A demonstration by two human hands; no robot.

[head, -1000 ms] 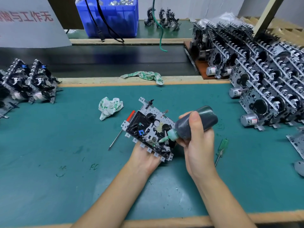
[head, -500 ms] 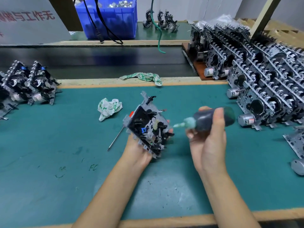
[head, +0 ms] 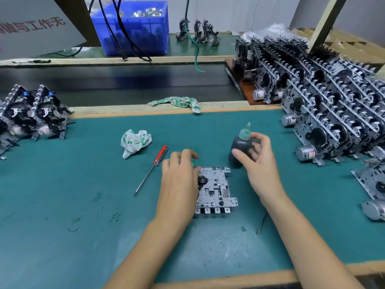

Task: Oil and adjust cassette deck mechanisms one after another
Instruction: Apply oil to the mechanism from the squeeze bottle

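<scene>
on the green mat point(head: 62, 205), the cassette deck mechanism point(head: 214, 188) is lain flat, pressed by the left hand point(head: 179, 182) with relaxed fingers. the oil bottle point(head: 239, 146) is grasped upright by the right hand point(head: 260, 161). stiff, delicate; best gripped by frame edges.

Single head view, close above green mat point(head: 62, 205), facing forward and down; conveyor point(head: 125, 80) at far edge.
</scene>
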